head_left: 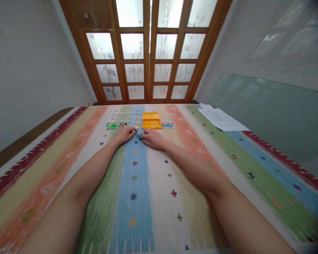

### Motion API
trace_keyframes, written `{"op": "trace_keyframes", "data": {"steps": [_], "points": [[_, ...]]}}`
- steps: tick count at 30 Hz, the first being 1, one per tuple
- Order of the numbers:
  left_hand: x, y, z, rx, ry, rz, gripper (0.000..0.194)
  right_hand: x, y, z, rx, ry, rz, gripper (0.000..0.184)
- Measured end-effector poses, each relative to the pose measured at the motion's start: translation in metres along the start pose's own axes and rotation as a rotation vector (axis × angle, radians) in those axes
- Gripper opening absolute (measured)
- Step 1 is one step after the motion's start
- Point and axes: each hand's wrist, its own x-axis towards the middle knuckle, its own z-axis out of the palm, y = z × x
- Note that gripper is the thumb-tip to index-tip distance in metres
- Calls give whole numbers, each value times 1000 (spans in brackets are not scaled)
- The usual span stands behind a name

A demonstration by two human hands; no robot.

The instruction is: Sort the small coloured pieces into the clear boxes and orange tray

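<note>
Mid-frame, left hand (125,134) and right hand (153,139) are curling beside blue pieces (138,136), below the edge of the orange box (152,120); whether either grip's pinching, I can't tell. Striped cloth (159,187) is stretching between forearms (196,166).

1. Got both arms bare and stretched forward, with the left arm (95,173) coming in from about 7 o'clock and the right arm (194,167) from between 4 and 5.
2. Slanting inward too: aiming the left one at roughly 1, the right at 10 or 11.
3. Holding the left hand (125,134) back-up, with fingers (134,130) curled toward 3.
4. Pretty much mirroring that with the right hand (154,138), fingertips (142,138) toward 9.
5. Almost touching at the tips, honestly too small to tell about any pinch.
</note>
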Motion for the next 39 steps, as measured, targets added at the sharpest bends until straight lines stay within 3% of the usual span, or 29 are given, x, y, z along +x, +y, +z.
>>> {"op": "trace_keyframes", "data": {"steps": [19,32,35,39], "points": [[-1,-3,2,4,-3,35,29,-1,-7,-3,111,-51,-111,21],[-1,-1,3,-1,-2,43,26,0,-9,2,98,-40,-39,13],[-1,0,2,3,-13,40,26,-1,-3,1,107,-2,28,12],[-1,1,1,5,-20,30,27,-5,22,-8,56,167,277,13]]}}
